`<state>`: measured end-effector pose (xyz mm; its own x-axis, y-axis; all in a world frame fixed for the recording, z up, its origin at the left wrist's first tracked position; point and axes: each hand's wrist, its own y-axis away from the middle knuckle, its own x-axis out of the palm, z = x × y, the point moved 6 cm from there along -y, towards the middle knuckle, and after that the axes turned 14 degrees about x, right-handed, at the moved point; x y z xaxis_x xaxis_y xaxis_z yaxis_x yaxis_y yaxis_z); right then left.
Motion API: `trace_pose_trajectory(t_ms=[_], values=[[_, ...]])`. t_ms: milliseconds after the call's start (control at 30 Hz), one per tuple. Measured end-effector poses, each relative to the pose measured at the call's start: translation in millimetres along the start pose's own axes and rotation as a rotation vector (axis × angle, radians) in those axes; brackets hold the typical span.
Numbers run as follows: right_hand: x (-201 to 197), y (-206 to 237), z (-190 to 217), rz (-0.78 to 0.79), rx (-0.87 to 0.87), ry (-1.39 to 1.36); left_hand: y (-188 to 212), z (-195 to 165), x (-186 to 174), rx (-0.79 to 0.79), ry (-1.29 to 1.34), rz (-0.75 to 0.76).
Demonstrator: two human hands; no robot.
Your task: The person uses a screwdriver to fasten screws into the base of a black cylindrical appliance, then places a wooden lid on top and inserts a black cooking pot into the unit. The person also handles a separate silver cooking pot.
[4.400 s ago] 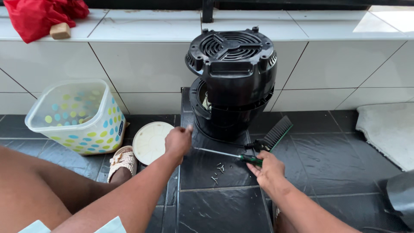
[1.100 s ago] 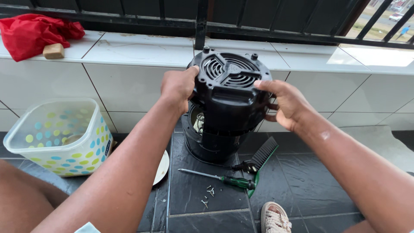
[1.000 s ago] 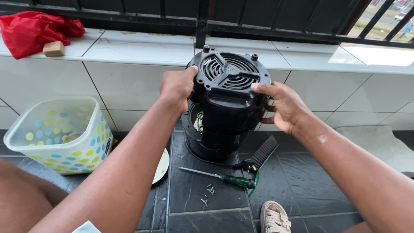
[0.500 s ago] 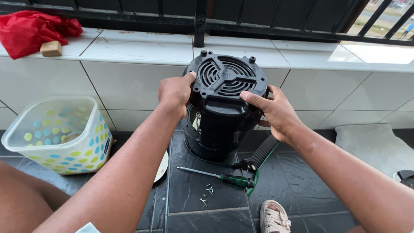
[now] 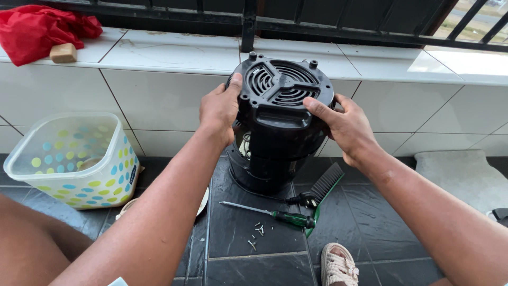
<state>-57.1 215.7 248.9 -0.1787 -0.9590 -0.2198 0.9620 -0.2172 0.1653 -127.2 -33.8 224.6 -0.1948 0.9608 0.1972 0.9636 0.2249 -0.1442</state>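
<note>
A round black plastic appliance housing with a vented, ribbed top [image 5: 283, 114] is held upright over dark floor tiles [image 5: 370, 222], just in front of a white tiled ledge [image 5: 169, 53] that closes off the far side. The left hand [image 5: 219, 108] is clamped on the housing's left rim, fingers curled over the edge. The right hand [image 5: 344, 127] is pressed against the right side, fingers spread along the top edge. Below the hands, a green-handled screwdriver [image 5: 272, 214] and small loose screws [image 5: 256, 233] are seen on the floor, with a black-bristled green hand brush [image 5: 323, 188] just beside. Left of the left hand, a translucent dotted plastic tub [image 5: 74, 159] is set. Open floor is left to the right, before a grey mat [image 5: 460, 177].
</note>
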Motion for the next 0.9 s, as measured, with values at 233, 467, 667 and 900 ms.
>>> trace_pose_trajectory(t_ms=[233,467,667,900], values=[[0.2,-8.7,-10.1,0.012,-0.022,-0.004,14.2,8.6,7.8,-0.103,0.179,0.072],[-9.4,-19.0,-11.1,-0.091,-0.018,0.228,21.6,18.9,8.2,-0.068,0.074,0.094],[-9.4,-25.2,-11.0,-0.023,0.014,0.194,28.5,55.0,5.3,0.114,0.103,0.197],[-8.9,-24.6,-7.9,0.008,0.035,0.152,45.2,75.5,4.9,0.143,0.031,0.657]])
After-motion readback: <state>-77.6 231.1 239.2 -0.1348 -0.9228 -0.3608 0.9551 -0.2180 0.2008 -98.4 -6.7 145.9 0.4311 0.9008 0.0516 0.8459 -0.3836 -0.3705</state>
